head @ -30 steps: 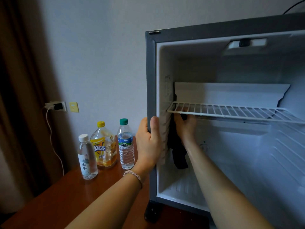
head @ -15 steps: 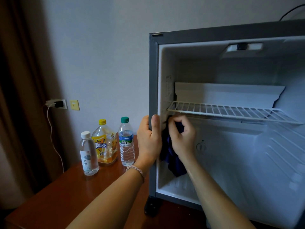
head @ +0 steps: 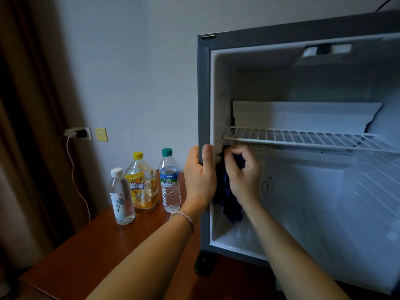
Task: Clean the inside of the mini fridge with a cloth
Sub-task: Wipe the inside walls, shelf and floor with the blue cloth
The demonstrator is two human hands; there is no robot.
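Observation:
The mini fridge (head: 203, 94) stands open on a brown table, its grey frame on the left and white interior facing me. A white wire shelf (head: 303, 138) spans the inside at mid height. My left hand (head: 200, 178) grips the fridge's left front edge, thumb on the inner rim. My right hand (head: 243, 174) is inside, just under the shelf's left end, fingers curled around a dark blue cloth (head: 229, 202) pressed against the left inner wall. The cloth's lower part hangs below my hand.
Three bottles stand left of the fridge on the wooden table (head: 97, 256): a clear one with a white cap (head: 121, 197), a yellow-capped tea bottle (head: 141, 182), a green-capped water bottle (head: 170, 180). A wall socket with a plugged charger (head: 80, 133) and a brown curtain (head: 26, 126) are at left.
My right hand with the cloth has come forward from deeper under the shelf to the front of the left inner wall and has curled into a fist. The left hand keeps its grip.

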